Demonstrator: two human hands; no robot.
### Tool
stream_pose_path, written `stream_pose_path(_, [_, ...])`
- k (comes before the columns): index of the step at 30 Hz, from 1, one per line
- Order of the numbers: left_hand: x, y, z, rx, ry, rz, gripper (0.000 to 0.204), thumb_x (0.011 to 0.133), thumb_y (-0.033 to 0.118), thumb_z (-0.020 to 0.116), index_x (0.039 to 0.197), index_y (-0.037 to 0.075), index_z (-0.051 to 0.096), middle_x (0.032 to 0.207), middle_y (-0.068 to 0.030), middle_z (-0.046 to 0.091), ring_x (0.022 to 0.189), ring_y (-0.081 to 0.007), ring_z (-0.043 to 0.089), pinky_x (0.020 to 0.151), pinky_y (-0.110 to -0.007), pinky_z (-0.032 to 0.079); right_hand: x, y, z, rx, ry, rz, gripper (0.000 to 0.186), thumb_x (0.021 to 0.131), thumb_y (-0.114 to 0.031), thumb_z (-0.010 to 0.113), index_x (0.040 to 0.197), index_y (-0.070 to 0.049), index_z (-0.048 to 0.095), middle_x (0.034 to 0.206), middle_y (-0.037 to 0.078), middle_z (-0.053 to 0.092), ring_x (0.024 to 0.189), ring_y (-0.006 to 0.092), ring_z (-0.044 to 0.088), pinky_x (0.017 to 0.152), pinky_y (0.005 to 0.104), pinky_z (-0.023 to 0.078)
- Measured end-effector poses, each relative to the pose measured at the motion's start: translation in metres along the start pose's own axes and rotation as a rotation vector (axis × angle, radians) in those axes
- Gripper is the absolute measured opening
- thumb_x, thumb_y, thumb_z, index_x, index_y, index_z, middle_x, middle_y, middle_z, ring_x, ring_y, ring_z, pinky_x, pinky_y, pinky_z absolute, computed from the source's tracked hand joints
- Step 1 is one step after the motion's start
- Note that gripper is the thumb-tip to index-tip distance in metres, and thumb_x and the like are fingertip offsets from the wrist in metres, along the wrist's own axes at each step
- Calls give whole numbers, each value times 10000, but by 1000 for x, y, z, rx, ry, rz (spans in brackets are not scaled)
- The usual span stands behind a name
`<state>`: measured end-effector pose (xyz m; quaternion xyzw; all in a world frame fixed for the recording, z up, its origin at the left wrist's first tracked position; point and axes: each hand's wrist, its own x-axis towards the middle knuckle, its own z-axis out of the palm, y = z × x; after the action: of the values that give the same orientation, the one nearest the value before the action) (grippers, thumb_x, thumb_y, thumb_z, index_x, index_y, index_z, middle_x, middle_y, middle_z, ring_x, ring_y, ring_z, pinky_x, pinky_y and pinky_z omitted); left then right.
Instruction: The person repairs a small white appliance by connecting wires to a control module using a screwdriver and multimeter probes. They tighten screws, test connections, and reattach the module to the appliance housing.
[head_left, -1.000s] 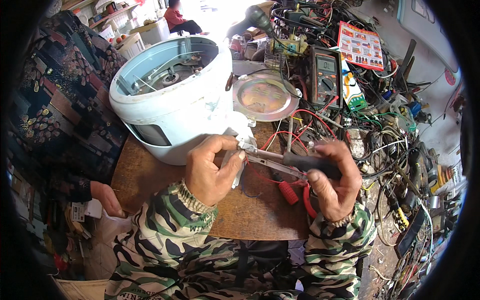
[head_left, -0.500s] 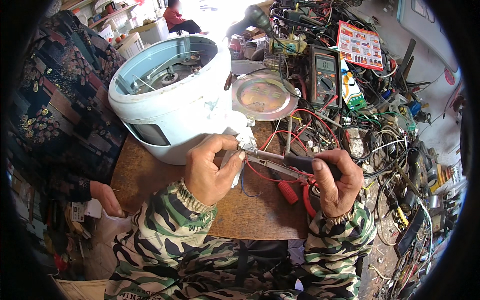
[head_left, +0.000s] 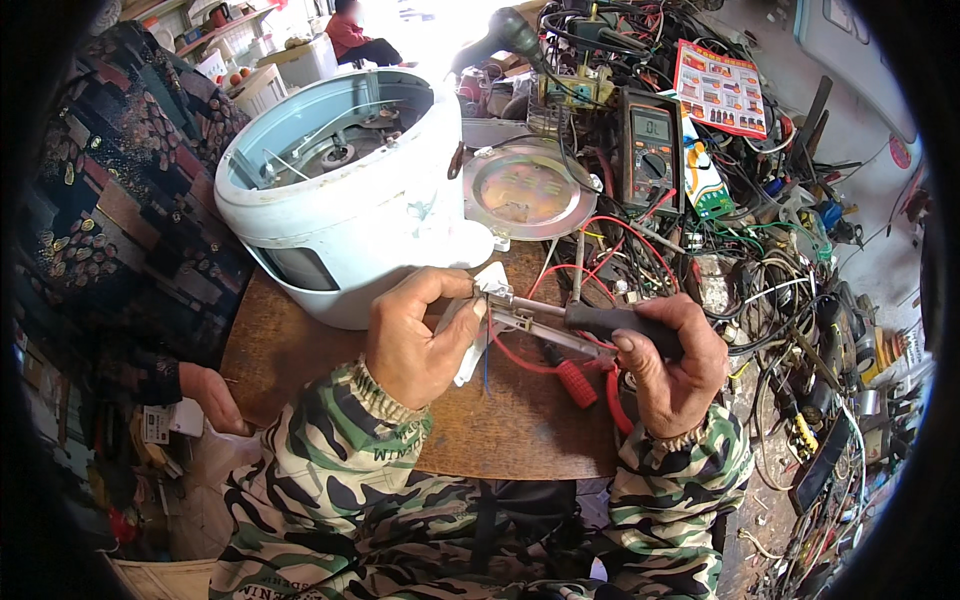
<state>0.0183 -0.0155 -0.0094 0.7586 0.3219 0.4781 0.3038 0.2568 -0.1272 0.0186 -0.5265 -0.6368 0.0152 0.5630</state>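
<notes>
Left grip (head_left: 415, 340) clamped on small white part (head_left: 490, 279); right grip (head_left: 673, 375) curled round dark-handled screwdriver (head_left: 600, 321). From here, its tip looks right at that part, above worktop (head_left: 530, 435).

Dark lettering marks the camouflage sleeve (head_left: 375, 425) left of lower centre; characters show on the digital multimeter (head_left: 652, 150), upper right; the red-and-white leaflet (head_left: 722, 90) nearby bears illegibly small print.

I hold a black-handled tool with a straight grey metal shaft (head_left: 605, 322) aslant, its tip at the small white plastic piece (head_left: 491, 280) I pinch farther left.
</notes>
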Motion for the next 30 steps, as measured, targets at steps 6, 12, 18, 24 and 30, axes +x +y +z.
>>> stream_pose_path(6, [-2,3,2,-60,-26,-83,167,926,36,719,1042,-67,657,1008,-100,704,955,-125,639,832,-286,533,5,-2,-4,70,-42,16,330,868,-212,820,1009,34,652,819,97,677,705,191,669,644,295,518])
stream_pose_path(12, [0,8,2,-68,-13,-30,180,882,38,741,1021,-59,680,971,-130,731,895,-164,679,812,-309,539,1,3,-2,370,-29,349,266,923,-142,769,1076,31,637,835,47,675,655,84,602,603,229,491])
stream_pose_path(18, [0,3,-1,-140,-43,-98,195,871,57,749,1019,-59,695,987,-140,740,920,-176,687,862,-318,531,4,19,-3,461,-48,426,265,933,-122,750,1104,48,639,793,48,675,631,90,608,577,240,493])
stream_pose_path(24, [3,-5,1,-147,-37,9,192,904,70,728,1038,-65,701,1090,-173,722,1007,-183,670,909,-328,520,6,26,2,595,-21,500,225,935,-103,742,1074,49,650,774,58,678,615,104,618,567,254,505])
stream_pose_path(30, [9,-3,-6,-189,-135,-76,215,936,130,734,1019,-67,708,1156,-209,705,1064,-203,658,950,-346,505,7,37,1,639,-38,558,228,935,-131,741,1076,30,662,778,53,689,598,104,617,530,236,486])
